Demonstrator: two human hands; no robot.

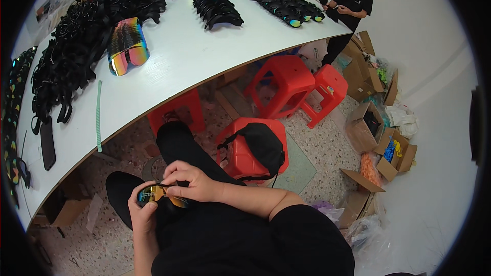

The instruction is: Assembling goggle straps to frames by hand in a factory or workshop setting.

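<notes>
Holding mirrored sunglasses (156, 194) over lap, left hand (144, 213) cupping, right hand (197, 181) fingers pinching frame

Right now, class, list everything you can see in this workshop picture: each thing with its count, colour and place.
mirrored lens: one, gold-green, held over the lap
lens stack: one, rainbow, on the table
black frames: many, piled on the left and far side of the table
table: one, white, ahead
green strip: one, near the table edge
stools: several, red, under and beside the table
black bag: one, on the nearest stool
cardboard boxes: several, brown, at right
standing person: one, dark clothes, far end
left hand: grips the lens
right hand: fingers on the lens
</notes>
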